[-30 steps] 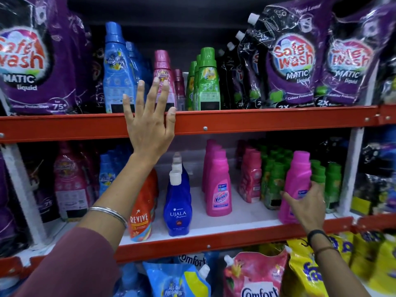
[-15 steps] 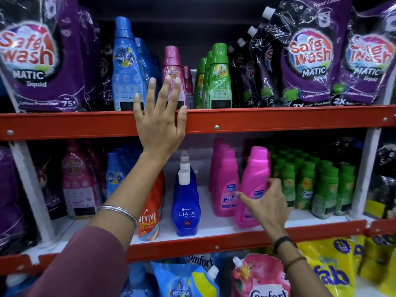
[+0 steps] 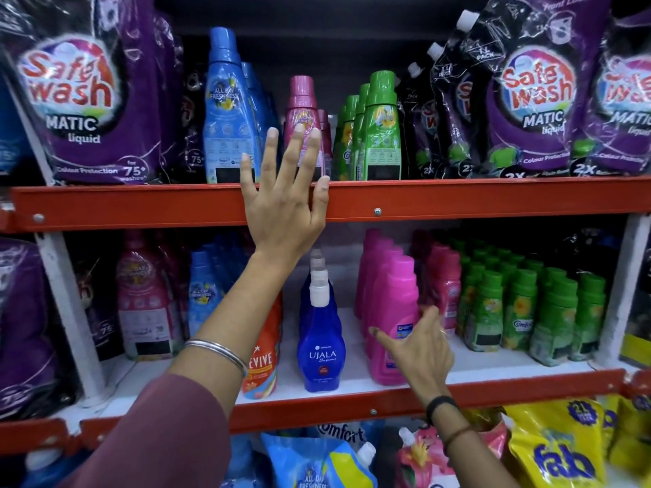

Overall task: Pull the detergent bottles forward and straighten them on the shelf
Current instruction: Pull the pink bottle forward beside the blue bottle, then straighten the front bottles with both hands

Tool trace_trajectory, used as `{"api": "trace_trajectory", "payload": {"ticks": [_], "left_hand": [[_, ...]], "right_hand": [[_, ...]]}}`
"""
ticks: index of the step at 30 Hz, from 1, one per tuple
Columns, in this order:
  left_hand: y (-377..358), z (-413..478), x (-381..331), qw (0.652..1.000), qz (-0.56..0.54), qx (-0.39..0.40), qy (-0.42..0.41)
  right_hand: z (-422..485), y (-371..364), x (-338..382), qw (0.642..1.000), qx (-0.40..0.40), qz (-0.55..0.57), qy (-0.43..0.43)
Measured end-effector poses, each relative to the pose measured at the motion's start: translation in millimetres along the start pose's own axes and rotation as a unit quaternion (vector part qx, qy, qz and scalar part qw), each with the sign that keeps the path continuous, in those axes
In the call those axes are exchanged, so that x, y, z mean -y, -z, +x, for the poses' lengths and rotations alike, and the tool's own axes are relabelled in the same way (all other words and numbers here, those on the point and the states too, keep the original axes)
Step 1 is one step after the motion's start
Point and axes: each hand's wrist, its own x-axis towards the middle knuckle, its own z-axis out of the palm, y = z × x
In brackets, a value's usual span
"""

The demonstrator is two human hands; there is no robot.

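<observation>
Glossy pink bottle (image 3: 394, 322) (smooth, waisted) against right hand (image 3: 419, 353).

Bright frontal light, pouch glare, dark shelf backs, perhaps edge warping

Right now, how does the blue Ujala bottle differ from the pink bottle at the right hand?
The Ujala bottle is dark blue with a white cap; the pink bottle has a pink cap. It stands untouched, while the right hand is against the pink bottle. Both stand upright at the front of the middle shelf.
</observation>
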Motion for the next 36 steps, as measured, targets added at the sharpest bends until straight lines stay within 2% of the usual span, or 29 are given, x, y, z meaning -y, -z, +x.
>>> {"api": "trace_trajectory", "payload": {"ticks": [5, 8, 10, 13, 16, 19, 23, 27, 29, 36], "left_hand": [[7.6, -10.5, -5.3, 0.999, -0.045, 0.013, -0.018], [19.6, -33.5, -24.6, 0.989, -0.145, 0.015, -0.018], [27.5, -56.9, -43.1, 0.977, -0.211, 0.026, -0.004], [33.2, -98.1, -70.7, 0.955, -0.287, 0.068, 0.029], [31.7, -138.5, -95.7, 0.921, -0.353, 0.144, 0.076], [26.5, -173.4, -117.1, 0.868, -0.419, 0.223, 0.144], [18.6, -196.8, -135.9, 0.791, -0.471, 0.265, 0.287], [16.5, -199.6, -142.9, 0.724, -0.467, 0.303, 0.407], [15.4, -202.7, -144.8, 0.707, -0.471, 0.303, 0.433], [12.6, -200.2, -141.2, 0.677, -0.466, 0.340, 0.457]], "right_hand": [[-3.2, 7.7, -6.5, 1.000, 0.017, 0.020, 0.005], [-7.5, 14.5, -16.4, 0.988, 0.031, 0.152, -0.005], [-9.4, 18.4, -22.2, 0.960, 0.044, 0.277, -0.017], [-10.1, 26.7, -28.4, 0.930, 0.050, 0.363, -0.033], [-9.5, 29.6, -36.4, 0.909, 0.099, 0.401, -0.053], [-9.1, 27.2, -48.2, 0.897, 0.137, 0.417, -0.060], [-8.1, 26.3, -54.6, 0.880, 0.188, 0.430, -0.076], [-6.6, 20.4, -61.6, 0.879, 0.224, 0.416, -0.067], [-6.1, 20.9, -61.5, 0.875, 0.236, 0.418, -0.058], [-5.0, 21.0, -62.6, 0.872, 0.223, 0.433, -0.055]]}}
